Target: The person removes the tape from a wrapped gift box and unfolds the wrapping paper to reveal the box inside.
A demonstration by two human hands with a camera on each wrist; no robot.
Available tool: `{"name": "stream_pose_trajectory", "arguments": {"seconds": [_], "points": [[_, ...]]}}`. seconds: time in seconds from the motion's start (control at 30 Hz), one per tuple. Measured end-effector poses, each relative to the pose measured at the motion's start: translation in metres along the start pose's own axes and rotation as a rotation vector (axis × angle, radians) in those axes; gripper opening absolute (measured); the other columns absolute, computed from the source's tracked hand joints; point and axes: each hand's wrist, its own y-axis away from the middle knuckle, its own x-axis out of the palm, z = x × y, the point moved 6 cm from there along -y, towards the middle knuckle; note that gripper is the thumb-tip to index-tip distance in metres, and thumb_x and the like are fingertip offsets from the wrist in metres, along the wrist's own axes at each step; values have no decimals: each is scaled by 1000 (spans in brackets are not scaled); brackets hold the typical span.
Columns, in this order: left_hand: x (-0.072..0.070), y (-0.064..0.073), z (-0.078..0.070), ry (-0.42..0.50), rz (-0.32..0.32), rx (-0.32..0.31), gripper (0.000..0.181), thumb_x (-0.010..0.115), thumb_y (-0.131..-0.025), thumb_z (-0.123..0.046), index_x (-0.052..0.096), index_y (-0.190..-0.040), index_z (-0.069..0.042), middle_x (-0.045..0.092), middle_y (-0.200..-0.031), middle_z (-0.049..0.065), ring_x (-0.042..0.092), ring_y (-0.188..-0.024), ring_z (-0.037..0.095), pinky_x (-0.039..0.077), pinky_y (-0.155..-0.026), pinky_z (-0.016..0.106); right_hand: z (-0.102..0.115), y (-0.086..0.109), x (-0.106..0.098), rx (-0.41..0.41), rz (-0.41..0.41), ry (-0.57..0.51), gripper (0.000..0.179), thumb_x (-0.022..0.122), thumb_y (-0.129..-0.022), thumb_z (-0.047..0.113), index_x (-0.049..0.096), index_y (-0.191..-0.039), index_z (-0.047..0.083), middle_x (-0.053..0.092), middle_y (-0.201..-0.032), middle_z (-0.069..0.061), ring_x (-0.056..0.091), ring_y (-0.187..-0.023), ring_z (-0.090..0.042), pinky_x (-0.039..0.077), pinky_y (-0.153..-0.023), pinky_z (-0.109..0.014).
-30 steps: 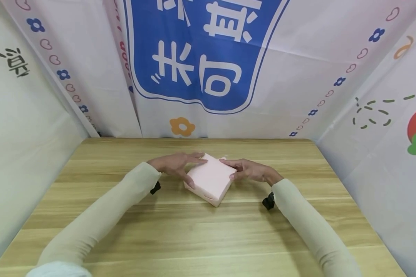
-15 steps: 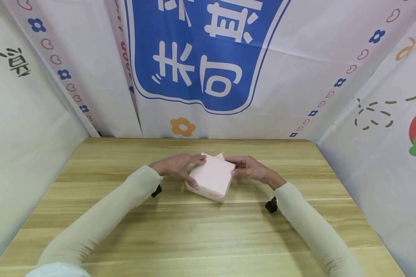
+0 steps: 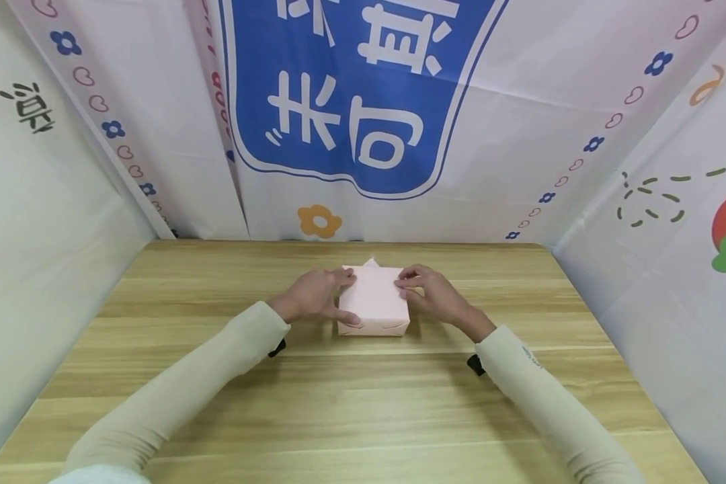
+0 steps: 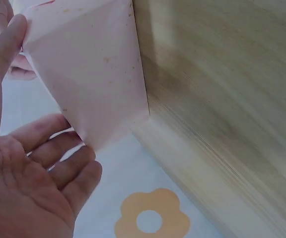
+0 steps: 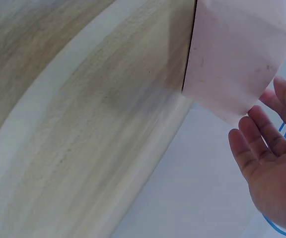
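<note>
A square pink paper box (image 3: 373, 296) sits on the wooden table with its front face squared toward me. A small pointed flap (image 3: 371, 262) sticks up behind its top. My left hand (image 3: 312, 294) holds the box's left side, thumb on the front left corner and fingertips by the back left corner. In the left wrist view, the left thumb (image 4: 15, 37) lies at the box's upper edge. My right hand (image 3: 438, 294) is at the box's back right, fingertips at the top edge. The right wrist view shows its lower fingers (image 5: 247, 134) loosely extended beside the box's corner.
The wooden table (image 3: 351, 410) extends in front of the box and to both sides. Its back edge meets a white printed cloth (image 3: 496, 134) with a blue sign and an orange flower. Cloth walls also stand at left and right.
The box has turned on the table, from a corner pointing toward me to a flat front face. Both hands have moved with it, and the right fingertips have shifted along its right edge.
</note>
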Motion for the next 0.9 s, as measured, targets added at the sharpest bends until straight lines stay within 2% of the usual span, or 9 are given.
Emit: {"name": "stream_pose_trajectory", "arguments": {"seconds": [0.17, 0.3, 0.6, 0.7, 0.77, 0.9], "points": [[-2, 0, -6, -59, -22, -19, 99, 69, -72, -74, 53, -141, -4, 48, -148, 17, 56, -127, 37, 50, -103, 45, 5, 0, -2, -2, -40, 118, 22, 69, -92, 11, 75, -111, 2, 68, -110, -12, 65, -102, -27, 55, -88, -42], [-2, 1, -9, -75, -29, -26, 97, 70, -72, -73, 55, -138, -4, 50, -147, 18, 57, -126, 38, 52, -102, 45, 7, 1, -3, 19, -40, 174, 19, 70, -92, 14, 77, -107, 6, 69, -105, -9, 65, -99, -24, 56, -88, -41], [-1, -1, -12, -110, -39, -57, 96, 69, -71, -76, 57, -135, -5, 52, -145, 17, 57, -126, 37, 53, -100, 44, 9, 5, -5, -17, -39, 183, 17, 70, -91, 15, 78, -103, 6, 69, -100, -7, 66, -91, -22, 57, -82, -38], [-2, -2, -14, -126, -39, -43, 95, 66, -72, -77, 58, -132, -4, 54, -144, 19, 60, -122, 36, 55, -97, 44, 9, 5, -6, -15, -30, 183, 16, 70, -91, 14, 78, -103, 6, 69, -99, -6, 66, -89, -20, 57, -79, -37], [-3, 0, -15, -121, -20, -16, 94, 66, -75, -75, 57, -133, -2, 53, -144, 20, 60, -122, 37, 55, -97, 45, 9, 4, -7, 4, -10, 174, 16, 70, -91, 15, 78, -102, 7, 70, -100, -5, 67, -88, -20, 57, -78, -36], [-6, 4, -11, -71, 92, 20, 90, 67, -83, -63, 49, -142, 2, 43, -152, 20, 49, -135, 36, 46, -109, 45, 9, -1, -8, 45, 44, 146, 11, 71, -91, 13, 77, -99, 8, 71, -97, -4, 67, -87, -20, 56, -77, -36]]}}
